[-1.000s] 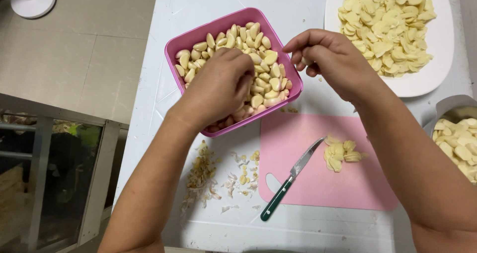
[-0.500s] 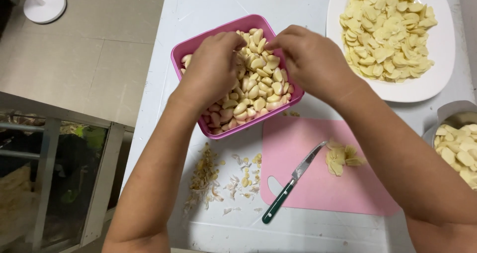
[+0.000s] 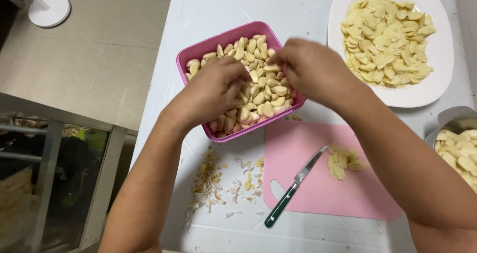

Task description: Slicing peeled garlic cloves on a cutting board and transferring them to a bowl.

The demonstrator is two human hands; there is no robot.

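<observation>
While both hands dig in the tub [image 3: 198,54] mid-frame | left hand [image 3: 211,91] curled among cloves [image 3: 258,91], grasp unclear | right hand [image 3: 310,69] pinched, contents unclear | next needs: one clove gripped firmly, carried to board [image 3: 308,183] by knife [image 3: 293,186]

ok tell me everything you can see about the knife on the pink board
The knife is small, with a dark green handle showing pale rivets and a short, shiny metal blade. It lies flat and diagonal on the pink cutting board, blade tip pointing up and right toward a little pile of sliced garlic, handle end hanging just off the board's lower left edge over the white table. Neither hand touches it; both are up at the pink container.
</observation>
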